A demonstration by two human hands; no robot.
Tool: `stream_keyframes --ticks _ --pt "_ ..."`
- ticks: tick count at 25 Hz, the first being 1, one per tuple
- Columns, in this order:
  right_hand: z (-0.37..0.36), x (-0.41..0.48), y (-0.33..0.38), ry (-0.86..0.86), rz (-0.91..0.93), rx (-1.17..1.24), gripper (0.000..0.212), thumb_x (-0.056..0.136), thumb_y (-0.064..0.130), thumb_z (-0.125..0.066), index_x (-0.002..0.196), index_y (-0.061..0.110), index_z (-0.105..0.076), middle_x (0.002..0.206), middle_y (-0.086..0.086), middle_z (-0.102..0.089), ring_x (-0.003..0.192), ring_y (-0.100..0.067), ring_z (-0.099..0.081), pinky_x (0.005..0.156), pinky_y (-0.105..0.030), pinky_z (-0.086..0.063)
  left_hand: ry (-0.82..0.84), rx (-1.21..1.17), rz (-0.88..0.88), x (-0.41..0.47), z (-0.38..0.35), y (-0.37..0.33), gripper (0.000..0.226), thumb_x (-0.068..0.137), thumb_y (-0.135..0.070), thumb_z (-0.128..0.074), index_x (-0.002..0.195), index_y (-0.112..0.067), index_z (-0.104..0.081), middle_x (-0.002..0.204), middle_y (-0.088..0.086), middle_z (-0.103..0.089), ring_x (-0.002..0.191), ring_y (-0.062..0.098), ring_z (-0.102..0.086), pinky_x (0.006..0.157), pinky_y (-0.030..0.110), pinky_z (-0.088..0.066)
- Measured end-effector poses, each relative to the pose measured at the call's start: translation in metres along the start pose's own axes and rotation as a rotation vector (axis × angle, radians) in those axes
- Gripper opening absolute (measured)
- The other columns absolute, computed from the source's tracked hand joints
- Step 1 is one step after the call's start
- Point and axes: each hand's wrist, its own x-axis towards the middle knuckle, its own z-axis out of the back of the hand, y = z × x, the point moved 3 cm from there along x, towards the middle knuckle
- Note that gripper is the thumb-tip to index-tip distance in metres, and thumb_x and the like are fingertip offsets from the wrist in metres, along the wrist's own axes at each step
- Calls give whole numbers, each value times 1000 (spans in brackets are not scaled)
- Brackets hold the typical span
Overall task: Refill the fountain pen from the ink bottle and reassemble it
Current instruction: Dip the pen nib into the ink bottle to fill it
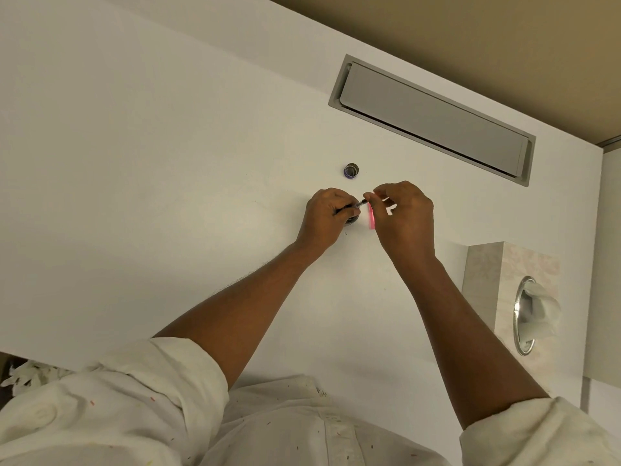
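Observation:
My left hand (pixel 324 218) is closed around the dark front section of the fountain pen (pixel 353 205), whose thin metal end sticks out to the right. The fingertips of my right hand (pixel 403 216) pinch that end. A translucent pink pen barrel (pixel 371 216) hangs down beneath the right fingers, held in the same hand. The dark ink bottle (pixel 352 222) stands on the white desk just under my left hand and is mostly hidden by it. Its small round cap (pixel 351 170) lies farther back on the desk, apart from both hands.
A long grey cable flap (pixel 433 119) is set into the white desk (pixel 168 163) at the back right. A pale tissue box (pixel 504 284) with a tissue sticking out stands at the right edge. Rolled white sleeves fill the bottom of the view.

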Motion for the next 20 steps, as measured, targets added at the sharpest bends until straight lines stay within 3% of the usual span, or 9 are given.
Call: stream_keyframes --ticks 3,8,14,20 --pt "3 -2 2 20 5 60 20 87 9 -65 106 6 -71 91 -9 -70 77 -19 -62 71 -32 -52 -1 -1 -11 0 1 -1 13 78 -8 -68 89 -5 -74 95 10 -71 96 22 -58 84 25 -44" --pt "6 0 0 25 112 -61 12 88 6 -61 87 2 -72 79 -14 -69 73 -28 -61 69 -40 -51 7 -4 -11 0 0 0 13 78 -8 -68 89 -5 -74 95 10 -71 96 22 -58 84 25 -44" --pt "0 -1 -5 -2 81 -109 22 90 20 -59 75 6 -67 68 -9 -62 66 -24 -55 63 -44 -49 -2 -14 -14 0 2 -2 12 78 -6 -68 88 -3 -74 93 10 -71 90 13 -55 78 6 -37" --pt "3 -5 -2 -9 39 37 17 87 12 -64 102 6 -71 89 -9 -71 77 -21 -63 74 -37 -53 1 -11 -8 1 1 0 13 78 -7 -68 89 -5 -74 93 11 -71 93 20 -58 81 19 -43"
